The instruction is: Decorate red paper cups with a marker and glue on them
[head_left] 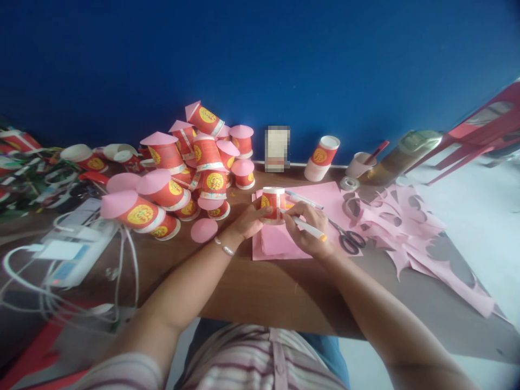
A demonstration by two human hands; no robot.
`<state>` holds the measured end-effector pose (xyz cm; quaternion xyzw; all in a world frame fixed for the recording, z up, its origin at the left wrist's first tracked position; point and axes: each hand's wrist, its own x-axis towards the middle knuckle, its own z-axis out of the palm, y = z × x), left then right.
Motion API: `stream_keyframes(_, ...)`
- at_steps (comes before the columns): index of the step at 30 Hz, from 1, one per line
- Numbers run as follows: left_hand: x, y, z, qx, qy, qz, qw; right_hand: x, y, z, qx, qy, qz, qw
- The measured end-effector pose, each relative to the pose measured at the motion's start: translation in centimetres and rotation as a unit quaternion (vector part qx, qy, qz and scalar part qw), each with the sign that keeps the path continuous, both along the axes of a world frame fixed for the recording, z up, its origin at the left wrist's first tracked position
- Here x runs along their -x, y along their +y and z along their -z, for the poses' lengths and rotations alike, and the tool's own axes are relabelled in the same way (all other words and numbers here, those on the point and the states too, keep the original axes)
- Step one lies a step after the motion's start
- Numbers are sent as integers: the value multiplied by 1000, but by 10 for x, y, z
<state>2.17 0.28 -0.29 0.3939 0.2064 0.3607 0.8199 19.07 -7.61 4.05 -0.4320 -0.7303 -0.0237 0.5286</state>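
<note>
My left hand (251, 219) is closed around the side of a red paper cup (273, 205) with a white rim and a yellow emblem. The cup is held over a stack of pink paper (280, 244). In my right hand (311, 227) is a white marker (307, 227) with an orange end, its front end at the cup's side. Another pen (304, 200) lies on the pink paper just behind. Beside my right wrist rest black-handled scissors (351, 240). A loose pink paper disc (204, 231) lies on the table left of my left hand.
Red cups with pink cone tops (213, 181) are piled at the left. Pink paper scraps (400, 222) spread over the right side. At the back stand stacked cups (322, 158), a pen cup (359, 164), a tape roll (350, 183) and a bottle (400, 157). A white power strip (83, 254) with cables lies left.
</note>
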Motion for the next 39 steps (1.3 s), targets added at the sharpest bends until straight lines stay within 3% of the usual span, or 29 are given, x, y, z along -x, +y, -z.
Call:
stream_keyframes(12,-3,-5,-13,-10,32,-13,999,3,-1,0,-12,-23,-17,1000)
stream_keyframes(28,-1,-1,-1,12,-17,-8,1000,1,1,-2,-30,-11,23,999)
stream_keyframes(39,1,-2,-5,30,-42,-13,999,-2,3,-2,-15,2,39,999)
